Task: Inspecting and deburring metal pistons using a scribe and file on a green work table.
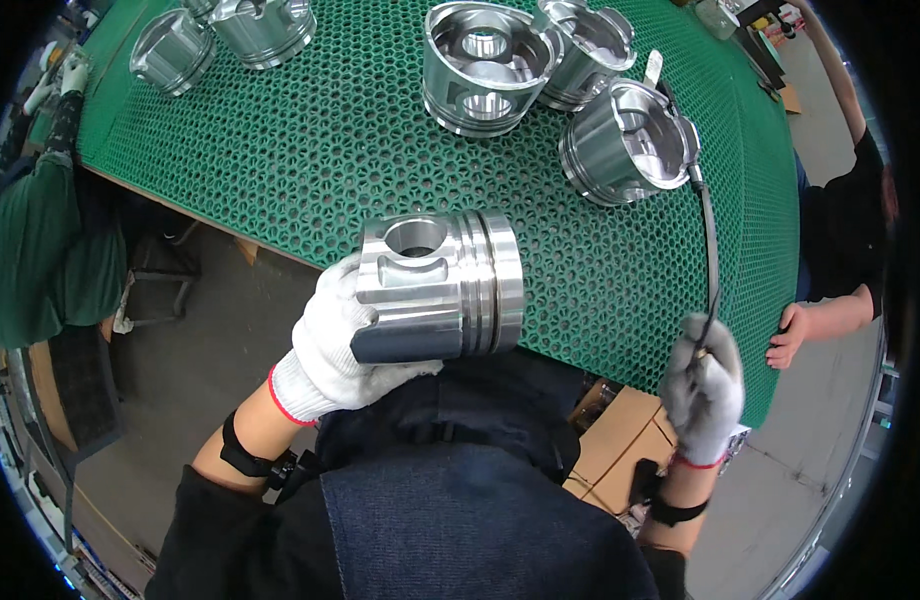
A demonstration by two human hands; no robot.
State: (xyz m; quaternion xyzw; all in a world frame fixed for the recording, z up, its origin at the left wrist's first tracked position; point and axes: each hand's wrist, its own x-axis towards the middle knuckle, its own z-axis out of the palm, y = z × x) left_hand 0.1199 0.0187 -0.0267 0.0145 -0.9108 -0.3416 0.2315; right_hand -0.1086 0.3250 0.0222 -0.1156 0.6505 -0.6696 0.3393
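Observation:
My left hand point(345, 335), in a white knit glove with a red cuff edge, is closed around a shiny metal piston point(440, 285). The piston lies sideways over the table's near edge, its pin hole facing up and its ring grooves to the right. At the right, my gloved right hand point(702, 385) is closed on the near end of a long, thin, dark tool point(711, 250); its exact kind I cannot make out. The tool's far end reaches beside a tilted piston point(615, 150) on the green mat; whether they touch is unclear.
On the green honeycomb mat point(380, 130) stand more pistons, including one at the back middle point(480, 75) and one at the far left point(175, 55). A person in green sleeves point(55, 240) works at left. At right, another person's hand point(792, 335) rests by the table edge. Cardboard boxes point(620, 445) sit below.

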